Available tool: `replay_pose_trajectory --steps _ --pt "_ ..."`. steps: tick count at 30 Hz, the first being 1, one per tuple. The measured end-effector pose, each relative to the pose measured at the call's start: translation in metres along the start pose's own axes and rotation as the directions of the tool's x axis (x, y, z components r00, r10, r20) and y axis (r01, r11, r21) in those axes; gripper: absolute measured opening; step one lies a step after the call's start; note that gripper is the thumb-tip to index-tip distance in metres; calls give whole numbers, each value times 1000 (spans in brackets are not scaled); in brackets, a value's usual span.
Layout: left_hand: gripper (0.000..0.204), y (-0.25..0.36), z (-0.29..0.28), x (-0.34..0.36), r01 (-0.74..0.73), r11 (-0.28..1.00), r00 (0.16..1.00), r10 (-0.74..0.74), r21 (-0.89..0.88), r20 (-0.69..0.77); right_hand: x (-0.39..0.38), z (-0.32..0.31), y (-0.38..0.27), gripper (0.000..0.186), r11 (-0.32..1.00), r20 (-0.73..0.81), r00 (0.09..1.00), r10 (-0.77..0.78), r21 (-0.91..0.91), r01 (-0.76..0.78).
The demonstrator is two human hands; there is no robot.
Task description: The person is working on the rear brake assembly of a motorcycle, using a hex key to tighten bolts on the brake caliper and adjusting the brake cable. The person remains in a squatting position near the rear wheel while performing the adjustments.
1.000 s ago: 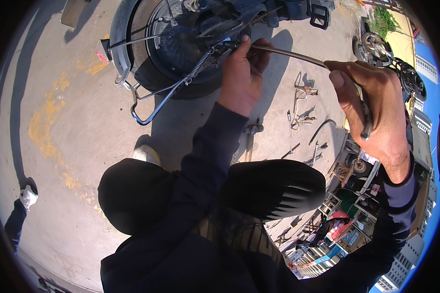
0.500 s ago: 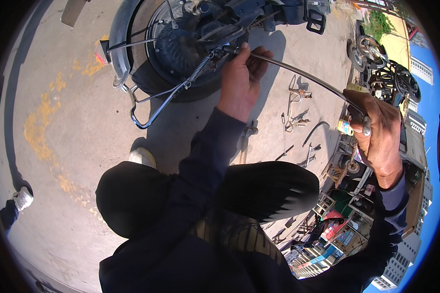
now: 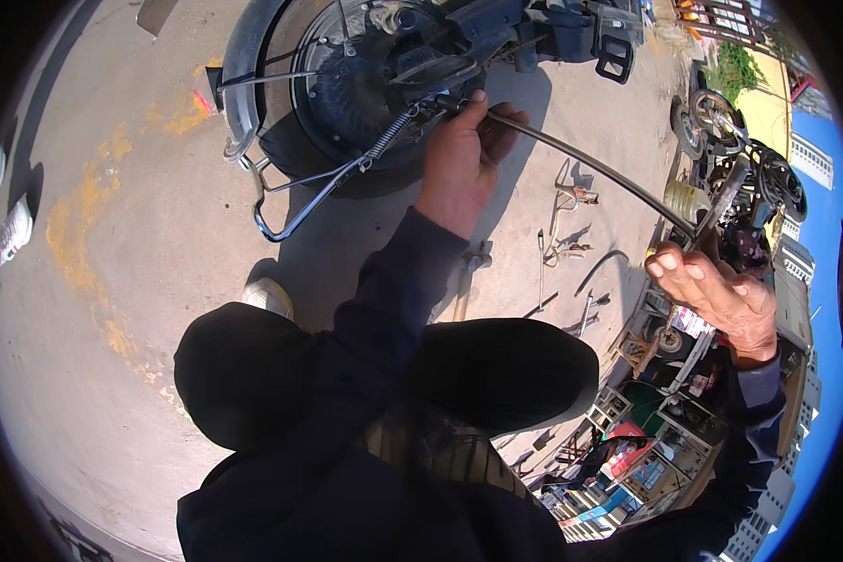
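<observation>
A long metal L-shaped socket wrench (image 3: 595,169) runs from the motorcycle's rear hub to the right, its bent end pointing up and away. Its socket end meets the hub beside a coil spring (image 3: 386,136). My left hand (image 3: 459,169) is closed around the wrench close to the socket, thumb on top. My right hand (image 3: 717,290) is just below the bent end, fingers stretched out and not wrapped round it; whether it touches the metal I cannot tell. The motorcycle wheel (image 3: 281,140) stands in front of me, with a chrome stand (image 3: 295,215) beneath.
A hammer (image 3: 473,272), metal stand-like parts (image 3: 571,197) and several hand tools lie on the concrete to the right. Farther right are parked motorcycles (image 3: 717,122) and a cluttered workbench. Another person's shoe (image 3: 14,229) shows at the far left.
My right hand has loosened from the wrench's end and opened below it. The bent end has turned from pointing toward me to pointing up and away. My left hand keeps its hold.
</observation>
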State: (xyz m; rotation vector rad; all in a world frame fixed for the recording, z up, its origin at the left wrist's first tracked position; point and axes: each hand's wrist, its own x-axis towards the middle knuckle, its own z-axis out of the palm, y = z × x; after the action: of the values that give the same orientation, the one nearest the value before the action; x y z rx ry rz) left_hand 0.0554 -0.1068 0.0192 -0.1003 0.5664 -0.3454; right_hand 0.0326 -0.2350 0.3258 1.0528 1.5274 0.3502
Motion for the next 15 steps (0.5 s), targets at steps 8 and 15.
replay_pose_trajectory --steps 8,15 --pt "16 6 3 -10 -2 1000 997 0 -23 -81 63 39 40 38 932 -167 966 -195 276 236" --pt "14 0 6 -15 -45 999 997 43 -26 -71 68 24 28 36 802 49 998 48 593 -68"
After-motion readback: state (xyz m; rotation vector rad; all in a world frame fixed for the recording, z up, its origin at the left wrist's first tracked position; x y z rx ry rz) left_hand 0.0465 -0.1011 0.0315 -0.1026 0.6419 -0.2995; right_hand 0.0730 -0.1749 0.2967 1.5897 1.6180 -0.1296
